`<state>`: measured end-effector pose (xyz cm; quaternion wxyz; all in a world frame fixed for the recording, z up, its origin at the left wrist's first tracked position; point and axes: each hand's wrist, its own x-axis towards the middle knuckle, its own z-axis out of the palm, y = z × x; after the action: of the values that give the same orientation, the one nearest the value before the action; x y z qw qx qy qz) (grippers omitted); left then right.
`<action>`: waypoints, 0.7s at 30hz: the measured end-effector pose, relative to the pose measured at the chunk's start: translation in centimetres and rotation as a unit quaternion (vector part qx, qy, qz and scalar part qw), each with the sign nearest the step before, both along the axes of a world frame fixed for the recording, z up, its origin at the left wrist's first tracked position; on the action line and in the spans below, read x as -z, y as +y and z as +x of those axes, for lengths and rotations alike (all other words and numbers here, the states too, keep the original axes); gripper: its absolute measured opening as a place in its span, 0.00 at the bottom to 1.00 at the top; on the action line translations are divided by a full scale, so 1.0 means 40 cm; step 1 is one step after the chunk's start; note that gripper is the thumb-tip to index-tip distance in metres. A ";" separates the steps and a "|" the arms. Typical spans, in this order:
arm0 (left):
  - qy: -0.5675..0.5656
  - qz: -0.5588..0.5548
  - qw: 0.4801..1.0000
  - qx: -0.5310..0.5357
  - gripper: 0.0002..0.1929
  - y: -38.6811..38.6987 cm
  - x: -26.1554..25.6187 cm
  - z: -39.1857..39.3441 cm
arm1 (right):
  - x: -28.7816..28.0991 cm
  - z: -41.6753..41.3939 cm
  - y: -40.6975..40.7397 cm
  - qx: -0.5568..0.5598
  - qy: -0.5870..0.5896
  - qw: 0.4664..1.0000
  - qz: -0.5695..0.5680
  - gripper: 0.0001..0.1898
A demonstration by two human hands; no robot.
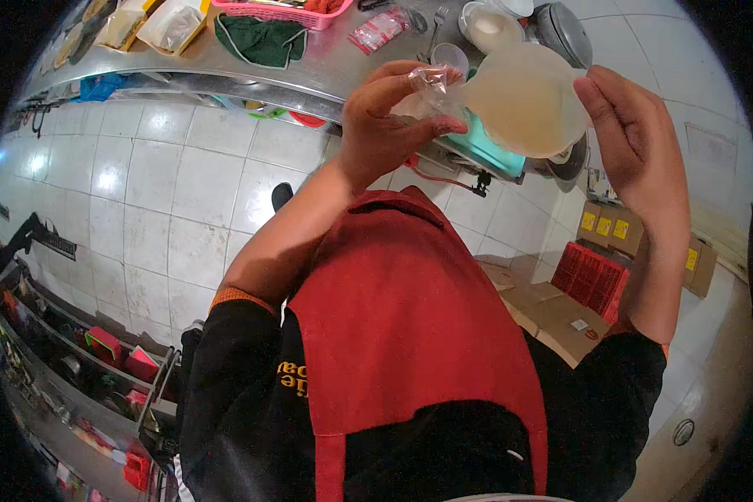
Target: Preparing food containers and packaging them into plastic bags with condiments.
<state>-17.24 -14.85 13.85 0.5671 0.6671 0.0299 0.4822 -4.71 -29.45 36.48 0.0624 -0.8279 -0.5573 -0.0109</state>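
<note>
A swollen, translucent plastic bag with cloudy, pale yellowish contents hangs between my hands, above the right end of the steel counter. My left hand grips its crumpled clear neck between thumb and fingers. At the bag's opposite side, my right hand pinches the edge with thumb and fingertips. Behind the bag are a small clear cup and stacked white bowls. A turquoise item shows just below the bag, partly covered by it.
On the steel counter lie a dark green cloth, a pink basket, a red-and-white packet, a fork and filled yellow-edged trays. Cardboard and a red crate occupy the floor at right. Shelving stands left.
</note>
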 end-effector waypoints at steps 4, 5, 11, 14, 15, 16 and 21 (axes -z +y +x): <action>-0.033 -0.059 0.998 0.021 0.26 -0.005 -0.002 0.003 | 0.005 -0.002 0.005 -0.027 -0.009 0.999 0.023 0.11; -0.023 -0.026 0.999 0.012 0.25 0.002 -0.008 -0.001 | 0.004 -0.002 0.008 -0.041 -0.011 0.999 0.028 0.11; 0.004 0.049 0.999 -0.001 0.23 0.020 -0.018 -0.011 | -0.006 -0.020 0.041 -0.032 0.031 0.999 -0.023 0.15; -0.018 0.076 0.997 -0.008 0.22 0.026 -0.038 0.003 | -0.028 -0.041 0.043 0.030 0.045 0.997 -0.053 0.16; -0.009 0.097 0.995 -0.023 0.22 0.028 -0.045 0.001 | -0.030 -0.040 0.044 0.030 0.046 0.997 -0.053 0.16; -0.008 0.097 0.995 -0.023 0.22 0.028 -0.041 0.004 | -0.032 -0.039 0.045 0.032 0.047 0.997 -0.061 0.16; -0.001 0.148 0.986 -0.079 0.24 0.035 -0.031 0.014 | -0.026 -0.029 0.044 0.021 0.035 0.997 -0.064 0.16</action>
<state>-16.68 -13.45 15.08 0.4219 0.7390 0.0102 0.5251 -5.86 -27.69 37.53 0.0285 -0.8416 -0.5367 0.0528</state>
